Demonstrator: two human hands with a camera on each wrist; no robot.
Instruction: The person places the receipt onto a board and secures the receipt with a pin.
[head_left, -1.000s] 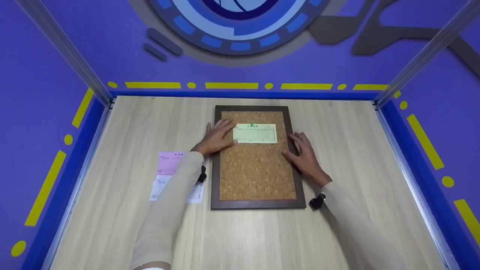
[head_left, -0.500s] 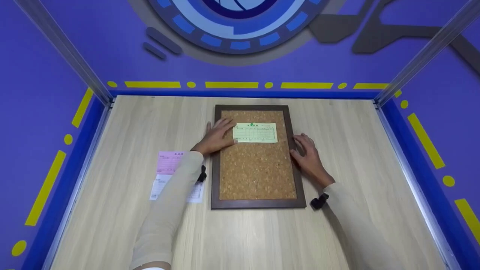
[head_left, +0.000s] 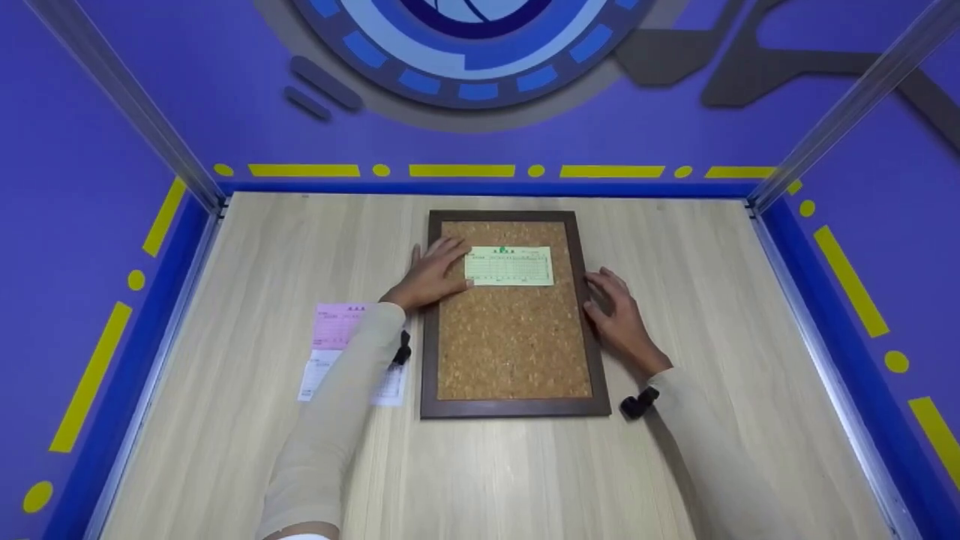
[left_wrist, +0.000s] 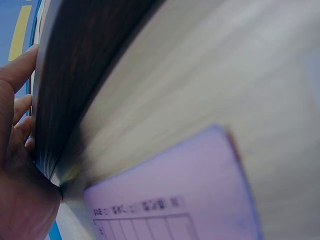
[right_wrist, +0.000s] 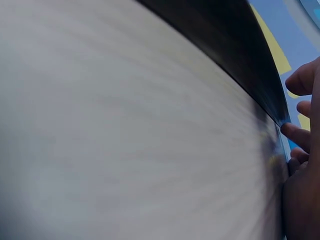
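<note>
Drawn slightly outward since a second ago, the right hand (head_left: 621, 315) has loosely bent fingers at the right side of the cork board (head_left: 514, 345) — clasping nothing. Spread over its left side, the left hand (head_left: 431, 277) grasps nothing either — fingertips at the green slip (head_left: 508, 267). The board lies mid-worktop, nearest the back edge of the worktop (head_left: 697, 255).

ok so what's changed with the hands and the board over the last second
The right hand has shifted slightly to the right, its thumb drawing back off the cork toward the dark frame. The left hand, frame, green slip, pink slip and white sheet stayed put.
</note>
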